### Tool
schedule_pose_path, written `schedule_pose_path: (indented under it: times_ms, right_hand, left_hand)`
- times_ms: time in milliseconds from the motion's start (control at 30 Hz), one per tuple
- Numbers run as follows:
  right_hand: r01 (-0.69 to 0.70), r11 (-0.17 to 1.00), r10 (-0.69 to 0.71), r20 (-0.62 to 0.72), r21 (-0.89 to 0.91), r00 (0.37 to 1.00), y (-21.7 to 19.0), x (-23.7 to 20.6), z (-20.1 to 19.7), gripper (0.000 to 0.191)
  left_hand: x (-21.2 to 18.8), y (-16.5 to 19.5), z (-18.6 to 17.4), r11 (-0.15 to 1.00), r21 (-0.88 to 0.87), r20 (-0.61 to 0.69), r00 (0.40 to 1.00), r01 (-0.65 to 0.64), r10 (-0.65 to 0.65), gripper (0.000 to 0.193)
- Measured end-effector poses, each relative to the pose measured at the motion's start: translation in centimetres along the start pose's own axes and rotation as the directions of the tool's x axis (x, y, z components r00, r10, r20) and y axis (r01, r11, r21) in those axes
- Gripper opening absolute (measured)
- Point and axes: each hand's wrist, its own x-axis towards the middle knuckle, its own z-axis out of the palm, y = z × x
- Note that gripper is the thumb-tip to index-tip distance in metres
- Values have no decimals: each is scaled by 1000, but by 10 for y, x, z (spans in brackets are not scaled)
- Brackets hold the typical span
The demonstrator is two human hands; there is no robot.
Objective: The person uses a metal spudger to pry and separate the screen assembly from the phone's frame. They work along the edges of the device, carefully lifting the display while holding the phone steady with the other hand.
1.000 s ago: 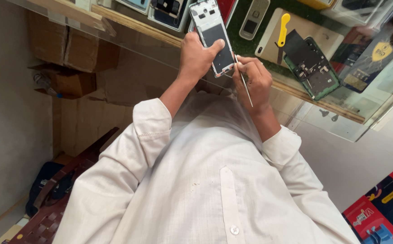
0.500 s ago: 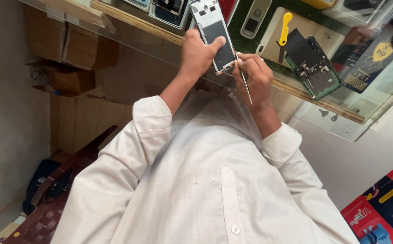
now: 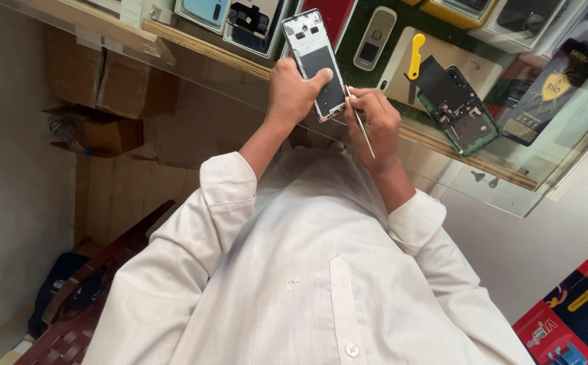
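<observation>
My left hand [image 3: 292, 91] grips a white opened phone frame [image 3: 311, 51] with a dark panel in its middle, held upright above the glass counter. My right hand [image 3: 375, 122] is closed on a thin metal tool [image 3: 363, 134]. The tool's tip touches the lower right edge of the phone frame. Both arms are in white shirt sleeves.
On the glass counter [image 3: 510, 182] lie a second opened phone with a green rim [image 3: 459, 111], a yellow-handled tool [image 3: 415, 57] and a grey keypad phone [image 3: 373, 37]. Cardboard boxes [image 3: 105, 81] sit under the counter at left. A wooden chair [image 3: 84, 304] is at lower left, red boxes [image 3: 577, 318] at lower right.
Both hands keep their hold on the phone frame and the thin tool. Only the view has shifted slightly.
</observation>
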Motion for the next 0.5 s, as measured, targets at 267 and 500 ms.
schedule_pose_path:
  times_ms: [267, 500]
  right_hand:
    - [72, 997, -72, 15, -29, 997, 0, 4, -3, 11]
    - [90, 995, -89, 26, -50, 996, -1, 9, -5, 11]
  left_hand:
    - [3, -5, 1, 1000, 15, -7, 1000, -10, 10, 24]
    - [3, -5, 2, 999, 35, -21, 1000, -6, 7, 25]
